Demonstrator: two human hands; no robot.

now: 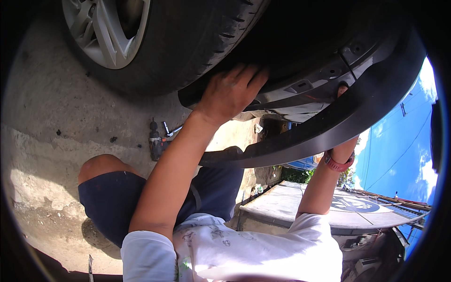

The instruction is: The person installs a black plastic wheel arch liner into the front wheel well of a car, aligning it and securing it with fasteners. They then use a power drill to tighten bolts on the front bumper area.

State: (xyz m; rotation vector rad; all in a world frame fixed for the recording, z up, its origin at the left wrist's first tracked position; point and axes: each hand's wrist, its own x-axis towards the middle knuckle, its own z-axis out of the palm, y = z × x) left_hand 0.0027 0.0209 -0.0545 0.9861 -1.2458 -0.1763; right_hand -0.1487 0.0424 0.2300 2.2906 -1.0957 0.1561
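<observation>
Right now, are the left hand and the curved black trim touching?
Apart: the head view shows sunlit ground between the left hand and the curved black trim.

The left hand (232, 91), its fingertips lost in shadow, is held at the dark wheel-arch opening, just beside a black rubber tyre (181, 56) fitted on a silver spoked wheel (107, 40). The right hand (343, 90) is mostly hidden by a long, curved, matte-black plastic trim strip (310, 143). A red-banded wristwatch (339, 164) is worn above it. On the grey concrete ground (42, 101), a dark cordless drill (155, 141) is seen near a silver metal wrench (174, 131).
</observation>
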